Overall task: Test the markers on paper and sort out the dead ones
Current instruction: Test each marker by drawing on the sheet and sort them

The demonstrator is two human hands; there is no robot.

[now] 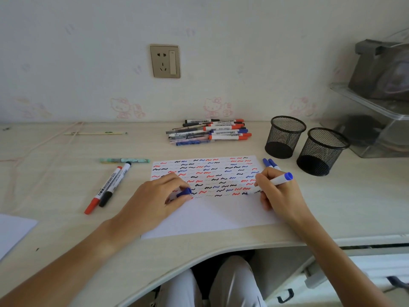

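A blue marker [273, 182] is gripped in the right hand [278, 191], fingers curled round the barrel, with the tip set down on the paper [212, 216] at the right end of the lowest row of scribbles. The long axis of the marker runs from the tip, low and to the left, up and to the right to its blue end, which stands clear of the knuckles. The blue cap [184, 192] is pinched in the fingers of the left hand [159, 200], which rests on the left part of the paper and is judged to steady it. The cap lies to the left of the marker tip, with scribbled paper between them, so recapping calls for the two hands to be brought together. Bare paper is left below the scribbled rows. Two mesh cups [285, 137] stand to the right of the paper, nearer the right hand. Two blue markers [271, 163] lie just beyond the right hand. A heap of markers [210, 131] lies towards the wall, and a red and a black marker [106, 188] lie on the bench [66, 169] to the left.
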